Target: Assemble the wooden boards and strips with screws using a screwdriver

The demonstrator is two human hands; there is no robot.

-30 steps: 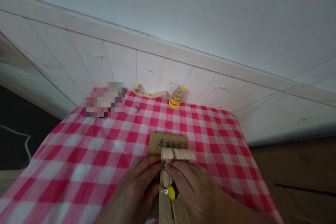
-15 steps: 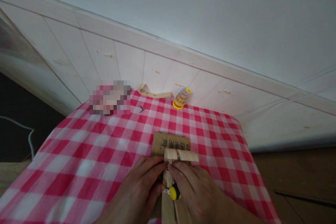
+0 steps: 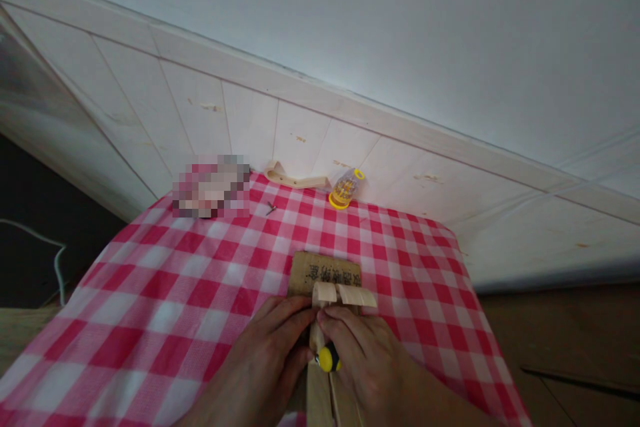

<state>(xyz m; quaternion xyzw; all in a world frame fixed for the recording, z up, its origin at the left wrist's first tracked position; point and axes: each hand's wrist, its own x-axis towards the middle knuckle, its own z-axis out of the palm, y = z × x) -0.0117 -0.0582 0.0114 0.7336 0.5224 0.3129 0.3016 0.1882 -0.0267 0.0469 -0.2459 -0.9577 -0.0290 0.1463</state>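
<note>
Both hands meet over a pale wooden piece (image 3: 344, 295) that lies on a red-and-white checked tablecloth (image 3: 165, 293). My left hand (image 3: 265, 360) rests on the left side of the wood, fingers bent and pressed against it. My right hand (image 3: 367, 363) is curled round a small screwdriver with a yellow-and-black handle (image 3: 329, 359), its thumb and forefinger pinched at the wood's upright strip. A brown card with printed characters (image 3: 325, 271) lies just beyond the wood.
At the table's far edge lie a curved wooden part (image 3: 295, 177), a clear bit holder with a yellow base (image 3: 346, 188), a small dark screw (image 3: 271, 207) and a blurred-out patch (image 3: 211, 185). A pale panelled wall stands behind. Wooden floor shows at the right.
The yellow handle has shifted slightly up toward the wood between my hands. The view has drifted a little; the hands stay in place.
</note>
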